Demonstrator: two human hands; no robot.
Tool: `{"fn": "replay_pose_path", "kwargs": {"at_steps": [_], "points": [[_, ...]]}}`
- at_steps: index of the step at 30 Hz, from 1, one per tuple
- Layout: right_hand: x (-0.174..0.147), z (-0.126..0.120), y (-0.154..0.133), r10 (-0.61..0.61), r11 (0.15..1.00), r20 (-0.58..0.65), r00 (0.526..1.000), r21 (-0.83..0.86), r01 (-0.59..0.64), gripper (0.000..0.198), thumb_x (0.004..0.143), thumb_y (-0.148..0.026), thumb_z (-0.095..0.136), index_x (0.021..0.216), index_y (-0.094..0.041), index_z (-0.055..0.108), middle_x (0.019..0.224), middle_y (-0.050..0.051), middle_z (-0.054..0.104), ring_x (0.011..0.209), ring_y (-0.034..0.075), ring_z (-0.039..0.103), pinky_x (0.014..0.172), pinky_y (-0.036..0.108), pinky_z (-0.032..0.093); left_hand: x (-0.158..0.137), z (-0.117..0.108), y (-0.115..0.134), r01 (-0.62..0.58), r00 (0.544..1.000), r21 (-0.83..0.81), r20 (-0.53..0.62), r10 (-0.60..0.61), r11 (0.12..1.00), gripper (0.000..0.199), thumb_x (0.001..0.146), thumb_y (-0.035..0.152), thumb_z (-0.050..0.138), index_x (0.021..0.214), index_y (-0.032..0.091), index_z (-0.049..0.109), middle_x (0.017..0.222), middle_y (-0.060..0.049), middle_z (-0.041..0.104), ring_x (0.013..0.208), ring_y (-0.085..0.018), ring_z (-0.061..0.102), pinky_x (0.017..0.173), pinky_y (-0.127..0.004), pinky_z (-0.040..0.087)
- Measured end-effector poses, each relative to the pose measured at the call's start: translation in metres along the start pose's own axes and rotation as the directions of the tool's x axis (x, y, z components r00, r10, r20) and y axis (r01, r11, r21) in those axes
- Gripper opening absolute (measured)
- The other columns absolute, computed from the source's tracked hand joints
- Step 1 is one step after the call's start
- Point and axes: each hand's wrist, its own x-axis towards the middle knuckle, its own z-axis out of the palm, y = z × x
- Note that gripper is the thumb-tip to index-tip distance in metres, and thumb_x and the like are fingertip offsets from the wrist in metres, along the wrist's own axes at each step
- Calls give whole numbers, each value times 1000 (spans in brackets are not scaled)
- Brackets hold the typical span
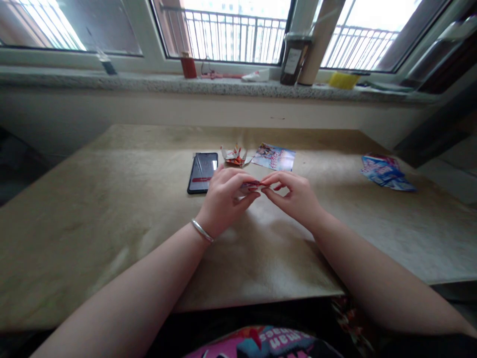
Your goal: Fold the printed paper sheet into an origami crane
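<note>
My left hand [231, 191] and my right hand [291, 193] meet above the middle of the table, both with fingers pinched. Between their fingertips is a small folded piece of printed paper [250, 186], red and white where it shows. The fingers hide most of it. Just beyond them sits a folded paper figure [236, 156] in red, orange and white, with pointed tips sticking up. A flat printed sheet [275, 157] in blue, white and red lies to its right. Beside my left hand is a dark smartphone [203, 173] with its screen lit.
Several blue and red printed wrappers or sheets [387, 172] lie in a pile at the table's right. The table [130, 223] has a pale, shiny top. Behind it, a granite windowsill [149, 83] carries a red container [188, 66], a dark box [294, 60] and a yellow item [343, 80].
</note>
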Motion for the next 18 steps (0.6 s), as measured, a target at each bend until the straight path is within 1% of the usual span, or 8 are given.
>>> {"fn": "replay_pose_path", "kwargs": {"at_steps": [2,4,7,10,15,18], "points": [[0,-1,-1,6,1000,-18,1000,-28,-7,6,81,-23,59,85,-22,64,90,2,69,80,14,63,62,25,52,1,-1,1,-35,999,-9,-32,35,999,15,81,32,64,92,22,62,96,-2,66,96,-17,59,102,-40,33],[-1,-2,-3,3,999,-19,1000,-54,-4,7,81,-22,59,85,-23,65,90,2,69,80,14,63,62,25,53,1,-2,2,-43,998,-6,-49,43,999,13,81,32,64,89,22,63,94,-2,66,95,-17,60,103,-40,33],[-1,-3,-4,-12,998,-20,1000,-66,11,9,82,-22,58,87,-24,65,90,2,69,82,14,63,62,26,53,2,-3,1,-11,999,15,-51,12,1000,10,83,32,62,82,21,62,90,-1,67,95,-17,60,103,-40,33],[-1,-3,-4,-34,997,-42,999,-66,32,9,83,-23,58,88,-24,66,90,3,69,84,15,63,62,27,53,2,-2,-2,8,998,29,-59,-6,1000,11,84,31,60,80,21,62,91,-1,68,93,-17,61,101,-40,34],[-1,-4,-2,-89,994,-74,993,-63,84,9,84,-23,58,86,-25,66,92,3,69,87,16,64,79,34,53,1,-2,-2,26,998,46,-51,-24,999,9,83,31,62,82,22,63,94,-1,68,94,-17,61,103,-42,32],[-1,-5,0,-104,991,-67,992,-92,97,8,84,-23,58,86,-26,66,94,3,69,90,17,63,82,35,51,1,-2,-1,-1,999,29,-40,2,1000,11,81,32,64,87,23,64,94,-1,69,94,-17,61,102,-40,34]]}}
